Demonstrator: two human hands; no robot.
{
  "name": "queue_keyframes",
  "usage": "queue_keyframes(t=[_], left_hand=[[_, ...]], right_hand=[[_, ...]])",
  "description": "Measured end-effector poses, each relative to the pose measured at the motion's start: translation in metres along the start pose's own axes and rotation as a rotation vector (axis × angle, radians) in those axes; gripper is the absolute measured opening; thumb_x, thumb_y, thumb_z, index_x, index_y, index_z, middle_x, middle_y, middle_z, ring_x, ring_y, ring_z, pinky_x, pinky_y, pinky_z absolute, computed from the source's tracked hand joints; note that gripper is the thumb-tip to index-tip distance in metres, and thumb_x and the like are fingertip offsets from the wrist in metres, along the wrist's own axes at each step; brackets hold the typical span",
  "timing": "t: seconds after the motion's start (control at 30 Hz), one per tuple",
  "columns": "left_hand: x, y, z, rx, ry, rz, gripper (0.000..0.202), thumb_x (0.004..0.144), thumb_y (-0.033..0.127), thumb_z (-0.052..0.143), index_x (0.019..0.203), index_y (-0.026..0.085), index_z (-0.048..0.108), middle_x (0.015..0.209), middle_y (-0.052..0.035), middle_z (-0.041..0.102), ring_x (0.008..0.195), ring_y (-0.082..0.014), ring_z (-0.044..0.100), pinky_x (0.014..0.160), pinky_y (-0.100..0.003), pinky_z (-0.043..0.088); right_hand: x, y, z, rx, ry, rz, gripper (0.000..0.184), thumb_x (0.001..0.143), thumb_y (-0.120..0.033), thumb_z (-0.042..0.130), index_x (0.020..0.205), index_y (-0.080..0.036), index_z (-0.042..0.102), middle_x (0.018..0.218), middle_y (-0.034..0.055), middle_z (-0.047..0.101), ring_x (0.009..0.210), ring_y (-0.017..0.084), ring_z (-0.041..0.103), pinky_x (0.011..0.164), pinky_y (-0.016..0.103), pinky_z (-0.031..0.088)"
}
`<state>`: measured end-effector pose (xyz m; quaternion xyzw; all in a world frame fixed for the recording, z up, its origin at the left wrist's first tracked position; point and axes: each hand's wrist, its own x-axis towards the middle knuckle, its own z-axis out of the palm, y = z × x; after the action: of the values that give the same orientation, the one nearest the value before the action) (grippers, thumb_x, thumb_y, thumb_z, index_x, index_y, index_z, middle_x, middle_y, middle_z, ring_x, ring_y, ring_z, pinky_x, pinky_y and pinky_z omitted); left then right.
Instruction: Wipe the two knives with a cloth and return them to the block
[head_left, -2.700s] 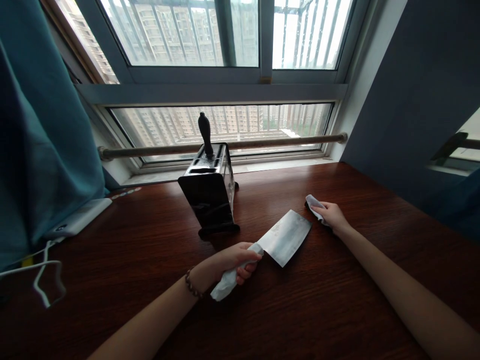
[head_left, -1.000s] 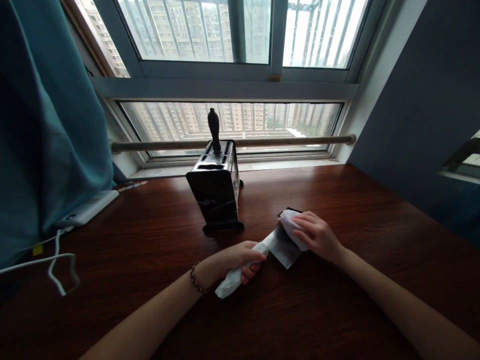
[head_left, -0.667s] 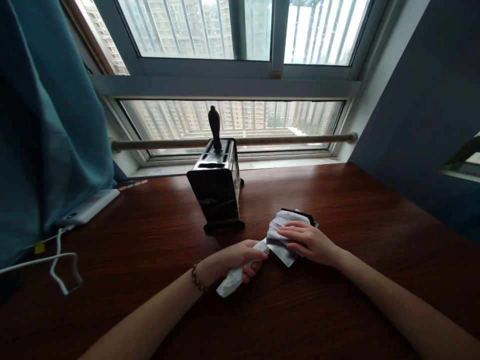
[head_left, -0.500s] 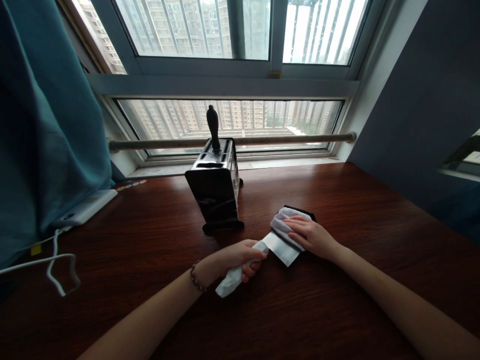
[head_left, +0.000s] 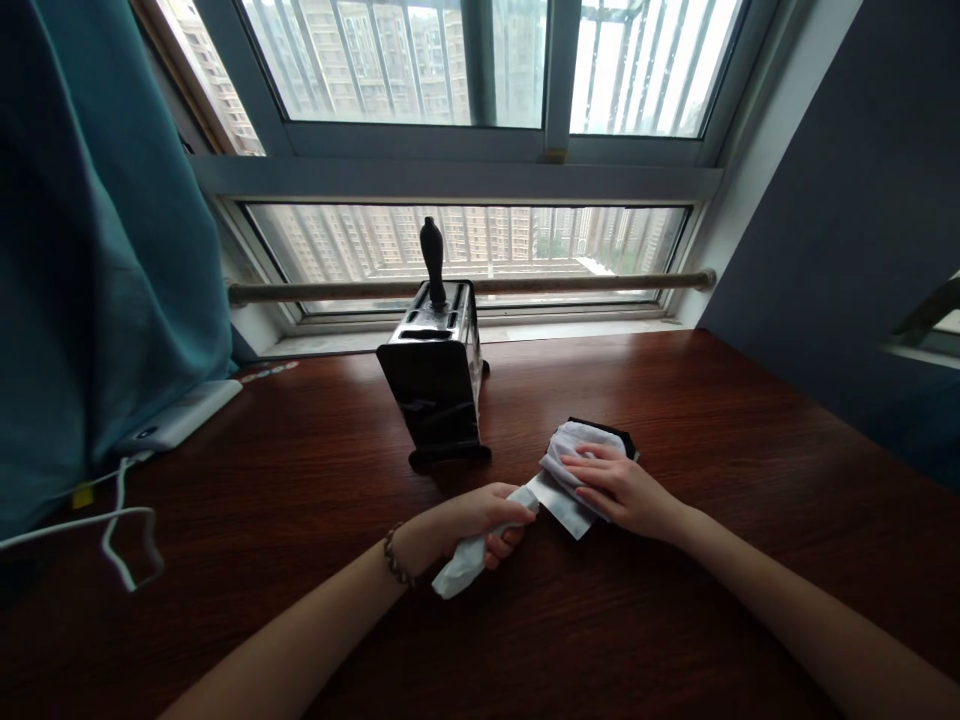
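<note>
A cleaver lies flat on the dark wooden table, its handle wrapped in white tissue. My left hand is closed round that wrapped handle. My right hand presses a crumpled white tissue down on the blade with its fingers laid over it. Only the blade's near corner and a dark far corner show; the tissue and my hand hide the middle.
A black metal knife block with one dark-handled knife stands just behind the cleaver. A white device with a white cable lies at the left by a teal curtain. A window and rail run along the table's far edge.
My right hand brought the tissue from the table's right onto the blade and has been sliding it back and forth there. My left hand has kept its hold on the handle.
</note>
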<state>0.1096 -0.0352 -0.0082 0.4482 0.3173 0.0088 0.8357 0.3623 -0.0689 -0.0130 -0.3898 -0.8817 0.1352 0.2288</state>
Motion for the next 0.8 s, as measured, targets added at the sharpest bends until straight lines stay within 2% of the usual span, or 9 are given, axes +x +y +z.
queue_keyframes(t=[0.13,0.23,0.47,0.6,0.8], left_hand=[[0.001,-0.001,-0.001,0.009,0.005,-0.004,0.028,0.072,0.029,0.062,0.091,0.020,0.043,0.059,0.0057,0.042,0.038,-0.0021,0.030,0.035,-0.015,0.033],[0.003,-0.002,-0.002,0.015,0.011,-0.004,0.029,0.073,0.029,0.061,0.094,0.020,0.043,0.059,0.0058,0.043,0.037,-0.0023,0.030,0.035,-0.015,0.034],[0.004,-0.002,-0.001,0.015,0.011,-0.011,0.025,0.074,0.029,0.061,0.082,0.020,0.039,0.058,0.0059,0.042,0.037,-0.0021,0.031,0.035,-0.014,0.032],[0.003,-0.001,0.000,0.012,0.011,-0.010,0.025,0.073,0.029,0.061,0.081,0.020,0.039,0.059,0.0059,0.041,0.037,-0.0020,0.030,0.035,-0.014,0.032],[0.002,0.000,0.000,0.015,0.015,-0.005,0.027,0.072,0.029,0.063,0.080,0.020,0.039,0.058,0.0059,0.042,0.037,-0.0023,0.031,0.035,-0.014,0.032]], right_hand=[[0.003,-0.024,-0.001,0.138,-0.093,-0.095,0.037,0.091,-0.026,0.046,0.128,-0.024,0.049,0.127,0.0013,0.053,0.121,0.022,0.038,0.101,0.037,0.033],[0.004,-0.024,0.001,0.113,-0.082,-0.101,0.037,0.090,-0.026,0.048,0.127,-0.024,0.049,0.127,0.0008,0.052,0.121,0.021,0.038,0.101,0.036,0.033],[0.001,0.019,0.000,-0.109,0.079,0.066,0.034,0.089,-0.026,0.049,0.123,-0.027,0.054,0.121,0.0016,0.057,0.113,0.023,0.047,0.097,0.040,0.038],[-0.005,0.045,-0.002,-0.201,0.174,0.181,0.030,0.089,-0.027,0.049,0.117,-0.023,0.059,0.117,0.0025,0.059,0.111,0.024,0.049,0.094,0.040,0.042],[-0.009,0.059,0.001,-0.283,0.248,0.254,0.030,0.089,-0.025,0.047,0.114,-0.016,0.061,0.113,0.0063,0.061,0.108,0.025,0.050,0.093,0.041,0.042]])
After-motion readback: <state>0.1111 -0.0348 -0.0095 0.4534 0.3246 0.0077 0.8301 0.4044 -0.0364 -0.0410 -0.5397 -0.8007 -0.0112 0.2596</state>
